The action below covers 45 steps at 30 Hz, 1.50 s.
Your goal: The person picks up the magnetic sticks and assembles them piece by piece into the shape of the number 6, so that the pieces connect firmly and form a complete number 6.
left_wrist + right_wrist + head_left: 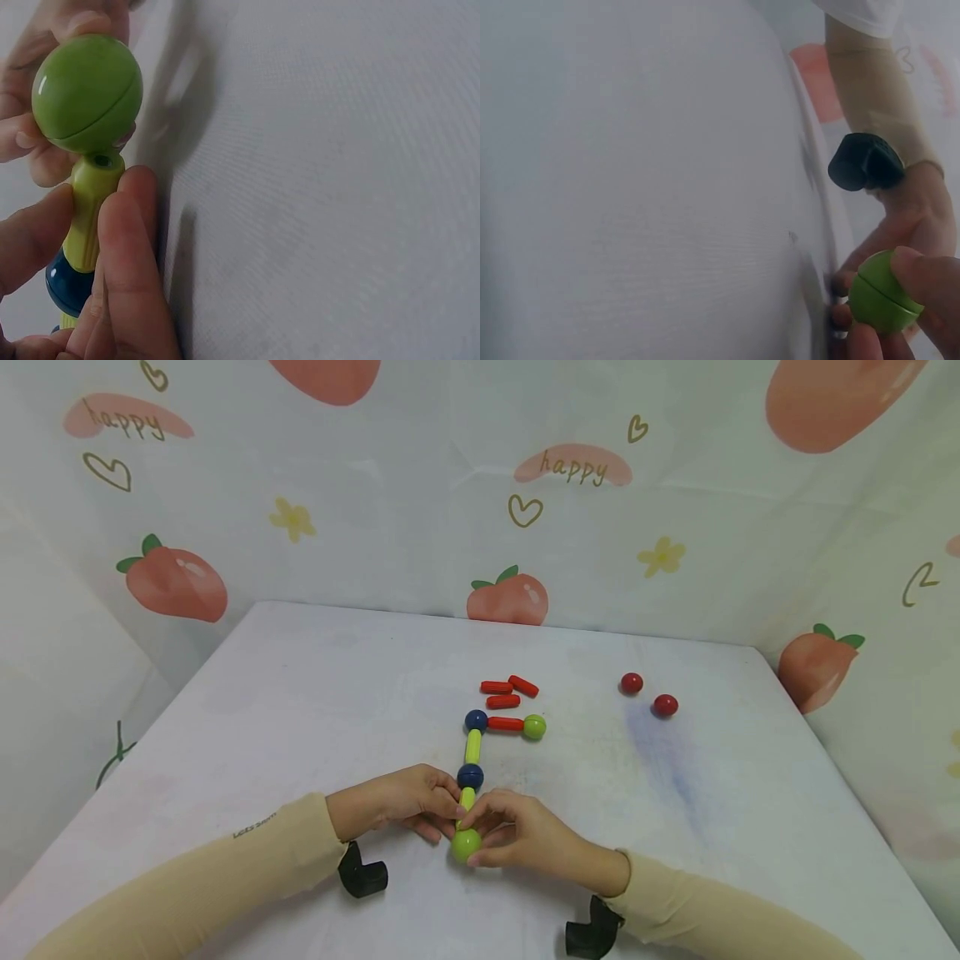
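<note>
My left hand [408, 800] pinches a yellow-green rod [467, 798] whose far end joins a dark blue ball [470, 776]. My right hand [531, 835] holds a green ball [466, 846] between thumb and fingers at the rod's near end. In the left wrist view the green ball [88, 94] sits right at the rod's end, where a small hole shows; whether they are joined I cannot tell. Another yellow-green rod [472, 747] runs from the blue ball to a second blue ball [476, 720], and a red rod [506, 724] links that one to another green ball [534, 727].
Beyond the linked pieces lie three loose red rods [503, 702] on the white table [300, 693]. Two red balls [665, 705] rest at the back right. A patterned cloth [420, 485] hangs behind the table. Black fittings [363, 870] are at both wrists.
</note>
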Tool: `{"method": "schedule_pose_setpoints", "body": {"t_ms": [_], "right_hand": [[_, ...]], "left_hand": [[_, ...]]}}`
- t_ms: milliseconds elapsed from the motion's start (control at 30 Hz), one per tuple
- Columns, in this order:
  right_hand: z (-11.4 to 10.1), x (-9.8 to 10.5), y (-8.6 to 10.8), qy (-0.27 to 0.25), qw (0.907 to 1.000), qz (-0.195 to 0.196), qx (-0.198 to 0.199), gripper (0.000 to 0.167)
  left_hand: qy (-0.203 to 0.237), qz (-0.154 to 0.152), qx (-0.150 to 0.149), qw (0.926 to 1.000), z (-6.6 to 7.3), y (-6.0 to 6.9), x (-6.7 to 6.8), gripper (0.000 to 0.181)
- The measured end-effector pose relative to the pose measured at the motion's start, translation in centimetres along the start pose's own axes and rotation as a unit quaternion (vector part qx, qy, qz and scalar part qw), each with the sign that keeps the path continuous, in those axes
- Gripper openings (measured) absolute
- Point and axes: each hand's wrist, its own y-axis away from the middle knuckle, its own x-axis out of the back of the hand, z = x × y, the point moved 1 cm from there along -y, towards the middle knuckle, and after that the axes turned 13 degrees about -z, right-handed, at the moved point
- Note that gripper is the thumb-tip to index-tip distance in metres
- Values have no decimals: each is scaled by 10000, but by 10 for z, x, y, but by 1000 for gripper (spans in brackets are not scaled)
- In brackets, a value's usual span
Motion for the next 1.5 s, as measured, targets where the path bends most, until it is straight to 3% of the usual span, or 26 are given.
{"method": "schedule_pose_setpoints", "body": {"t_ms": [300,1233,1500], "right_hand": [[5,-2,-4,-29,10000,4,49,21],[4,2,-5,-102,9999,-34,-123,23],[1,10,-2,75,9995,151,-248,23]], "left_hand": [[27,4,-5,10000,-1,-1,0,21],[-3,-16,5,10000,1,0,0,20],[7,5,62,10000,3,1,-1,21]]}}
